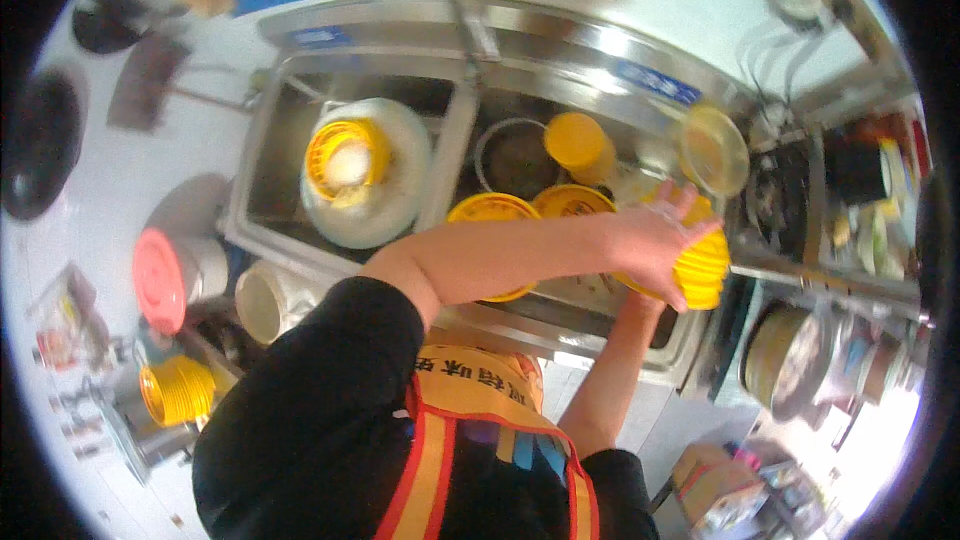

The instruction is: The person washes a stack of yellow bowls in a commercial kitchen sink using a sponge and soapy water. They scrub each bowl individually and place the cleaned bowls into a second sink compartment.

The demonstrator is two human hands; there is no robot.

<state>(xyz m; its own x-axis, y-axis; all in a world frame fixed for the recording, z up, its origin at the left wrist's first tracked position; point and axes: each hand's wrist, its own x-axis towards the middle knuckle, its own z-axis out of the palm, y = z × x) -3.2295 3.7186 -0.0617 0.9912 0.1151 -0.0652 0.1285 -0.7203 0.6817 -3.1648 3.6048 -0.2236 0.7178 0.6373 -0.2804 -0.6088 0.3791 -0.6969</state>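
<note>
My left hand [656, 244] reaches across the right basin of a steel double sink [448, 157] and grips a stack of yellow bowls [703, 262], fingers spread over it. My right hand [646, 300] is under the left hand and beside the stack; its fingers are hidden. Yellow bowls [495, 206] lie in the right basin, partly behind my left forearm. Another yellow container [577, 141] lies beside a round wire-rimmed strainer [514, 157]. In the left basin, a yellow bowl stack [349, 157] with something white inside rests on a large pale round basin [367, 221].
A tap [476, 30] reaches over the sink divider. A translucent tub [712, 150] stands at the right rear corner. Left of the sink are a pink-lidded bucket [159, 281], a white bucket [262, 304] and a stack of yellow bowls [178, 390]. A large pot [784, 360] stands at right.
</note>
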